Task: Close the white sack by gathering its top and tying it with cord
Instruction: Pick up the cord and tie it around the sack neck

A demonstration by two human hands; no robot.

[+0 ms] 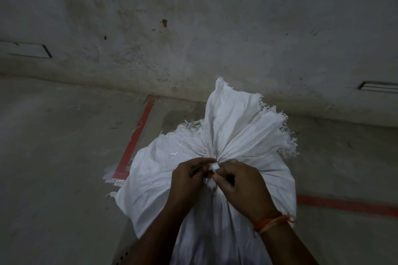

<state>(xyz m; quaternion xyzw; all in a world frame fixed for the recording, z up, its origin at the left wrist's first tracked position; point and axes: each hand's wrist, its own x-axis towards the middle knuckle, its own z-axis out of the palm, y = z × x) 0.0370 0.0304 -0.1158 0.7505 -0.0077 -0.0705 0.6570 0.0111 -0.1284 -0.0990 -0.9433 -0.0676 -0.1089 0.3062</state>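
My left hand [189, 175] and right hand [239, 185] pinch the thin white cord [215, 166] at the gathered neck of the woven white plastic sack [234, 135] standing on the grey concrete floor [53, 157].

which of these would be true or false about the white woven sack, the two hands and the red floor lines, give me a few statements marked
1. The white woven sack has its top gathered into a pinched neck. True.
2. Only the left hand touches the sack. False: the right hand works at the neck too, both pinching a white cord.
3. The frayed sack edge fans out beyond the neck. True.
4. An orange thread band sits on the left wrist. False: it is on the right wrist.
5. The red floor lines are blue. False: they are red.
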